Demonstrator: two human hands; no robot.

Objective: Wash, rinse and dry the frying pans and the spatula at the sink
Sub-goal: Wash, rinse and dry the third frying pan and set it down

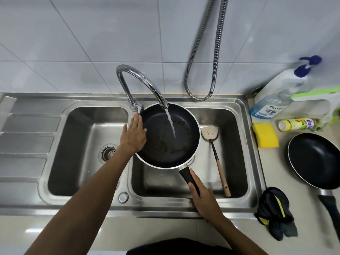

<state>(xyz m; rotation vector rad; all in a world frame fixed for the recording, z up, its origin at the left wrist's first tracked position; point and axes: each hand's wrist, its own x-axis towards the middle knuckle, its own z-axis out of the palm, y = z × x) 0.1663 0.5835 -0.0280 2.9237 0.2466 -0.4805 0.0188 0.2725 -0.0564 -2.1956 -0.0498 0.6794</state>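
From the head view I see the frying pan (168, 137) over the right basin of the sink (244, 144), under the running tap (141, 83), with brown bits on its floor. My right hand (204, 197) is closed around the pan handle (188, 178); my left hand (133, 136) lies flat, fingers together, against the left rim. I should tilt the pan a little so water sweeps the bits away, and keep the handle firm. The spatula (214, 153) lies in the same basin, just right. The second pan (316, 161) waits on the counter, far right, near the yellow sponge (265, 135).
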